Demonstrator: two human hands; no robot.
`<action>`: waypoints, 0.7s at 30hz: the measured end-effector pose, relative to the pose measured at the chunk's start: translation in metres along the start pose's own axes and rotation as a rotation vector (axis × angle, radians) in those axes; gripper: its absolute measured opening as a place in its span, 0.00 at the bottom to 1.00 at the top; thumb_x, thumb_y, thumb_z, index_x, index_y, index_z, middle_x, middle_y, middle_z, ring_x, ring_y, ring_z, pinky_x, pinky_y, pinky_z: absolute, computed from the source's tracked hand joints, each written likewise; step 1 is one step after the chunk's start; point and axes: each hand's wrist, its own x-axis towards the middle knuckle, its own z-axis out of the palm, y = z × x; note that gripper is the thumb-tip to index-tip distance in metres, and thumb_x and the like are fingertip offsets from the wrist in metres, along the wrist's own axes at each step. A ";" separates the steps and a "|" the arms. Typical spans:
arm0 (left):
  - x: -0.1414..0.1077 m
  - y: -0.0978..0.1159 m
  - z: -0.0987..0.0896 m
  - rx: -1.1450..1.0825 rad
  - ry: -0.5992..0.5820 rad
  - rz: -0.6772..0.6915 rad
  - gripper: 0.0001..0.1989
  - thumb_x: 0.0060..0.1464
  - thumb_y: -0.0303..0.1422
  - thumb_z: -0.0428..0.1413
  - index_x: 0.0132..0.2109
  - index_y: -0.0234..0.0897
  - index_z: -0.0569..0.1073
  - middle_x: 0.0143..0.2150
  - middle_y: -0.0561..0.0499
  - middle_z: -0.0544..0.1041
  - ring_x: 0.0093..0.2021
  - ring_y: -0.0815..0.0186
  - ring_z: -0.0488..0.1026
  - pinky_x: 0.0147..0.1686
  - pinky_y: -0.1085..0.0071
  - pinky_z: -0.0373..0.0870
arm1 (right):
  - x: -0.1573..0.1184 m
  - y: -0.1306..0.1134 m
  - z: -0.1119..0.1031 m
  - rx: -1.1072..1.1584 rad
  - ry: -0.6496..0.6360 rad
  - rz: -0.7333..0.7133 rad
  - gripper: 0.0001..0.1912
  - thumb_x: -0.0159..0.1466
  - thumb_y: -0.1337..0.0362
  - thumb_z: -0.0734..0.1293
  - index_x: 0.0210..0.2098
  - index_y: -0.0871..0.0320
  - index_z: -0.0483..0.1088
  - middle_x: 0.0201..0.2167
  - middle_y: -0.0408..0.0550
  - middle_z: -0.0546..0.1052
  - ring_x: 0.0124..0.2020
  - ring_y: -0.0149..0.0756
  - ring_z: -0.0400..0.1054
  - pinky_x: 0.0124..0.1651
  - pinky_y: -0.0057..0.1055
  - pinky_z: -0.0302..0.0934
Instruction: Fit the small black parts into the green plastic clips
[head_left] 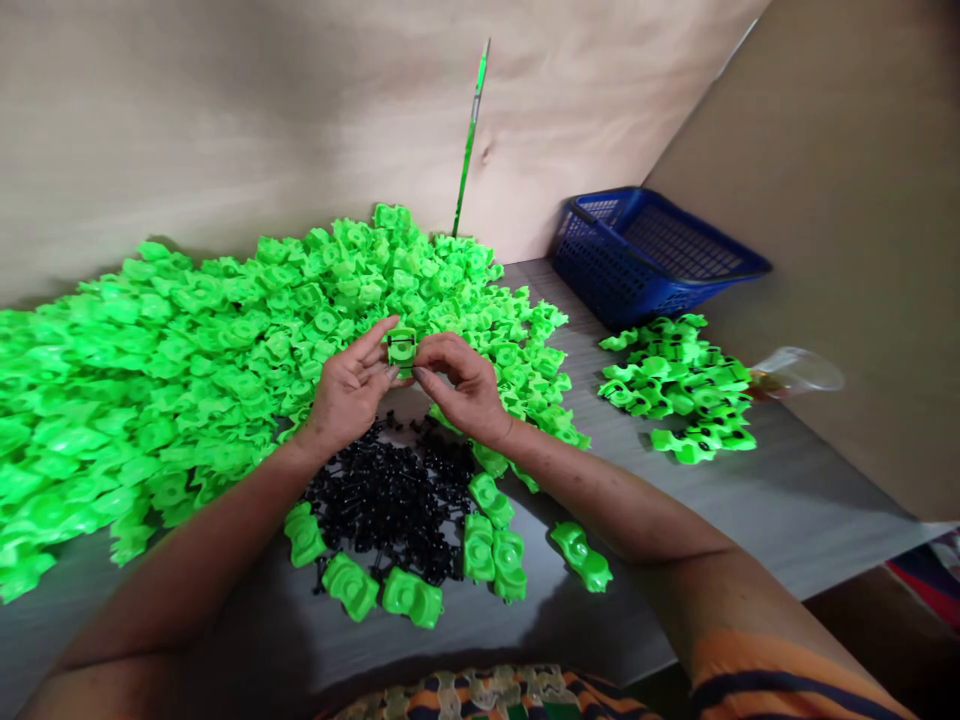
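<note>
Tabletop, grey; above its middle, the left hand supports a small green piece, crossed by black rods, between thumb and partly spread fingers, while the right hand, thumb and forefinger pinched, grips its near right corner. Firm left support and gentle, level fingertip pressure should suit so slight a part. Black pins lie heaped just below, loose green pieces along their near side; a green heap crowds the far left; a blue basket stands well apart, right.

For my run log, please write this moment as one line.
left hand: holds green piece | right hand: at its edge | black parts: heaped
</note>
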 end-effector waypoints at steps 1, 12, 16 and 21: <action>0.000 0.000 0.001 0.013 0.010 0.013 0.37 0.53 0.38 0.69 0.68 0.36 0.73 0.37 0.52 0.80 0.41 0.63 0.80 0.51 0.62 0.84 | -0.001 0.001 0.001 0.038 0.009 0.044 0.04 0.69 0.62 0.68 0.38 0.55 0.71 0.39 0.47 0.76 0.41 0.34 0.72 0.45 0.34 0.71; -0.001 -0.008 0.001 0.118 0.016 0.108 0.37 0.56 0.41 0.68 0.71 0.38 0.70 0.62 0.41 0.80 0.61 0.54 0.79 0.63 0.58 0.76 | -0.001 0.007 0.007 0.309 -0.004 0.310 0.15 0.64 0.52 0.75 0.37 0.56 0.73 0.32 0.42 0.76 0.35 0.31 0.73 0.46 0.33 0.73; -0.002 -0.011 0.002 0.116 0.010 0.110 0.36 0.57 0.38 0.67 0.70 0.37 0.71 0.61 0.41 0.80 0.61 0.55 0.79 0.63 0.59 0.76 | 0.002 0.002 0.007 0.353 -0.005 0.345 0.18 0.62 0.50 0.77 0.35 0.56 0.72 0.28 0.40 0.76 0.32 0.30 0.72 0.45 0.33 0.73; -0.002 -0.011 0.002 0.077 0.004 0.076 0.36 0.56 0.36 0.67 0.70 0.38 0.71 0.54 0.44 0.83 0.55 0.56 0.81 0.56 0.61 0.81 | 0.004 0.000 0.010 0.381 0.007 0.372 0.21 0.60 0.46 0.77 0.33 0.55 0.69 0.26 0.39 0.74 0.28 0.29 0.70 0.40 0.32 0.74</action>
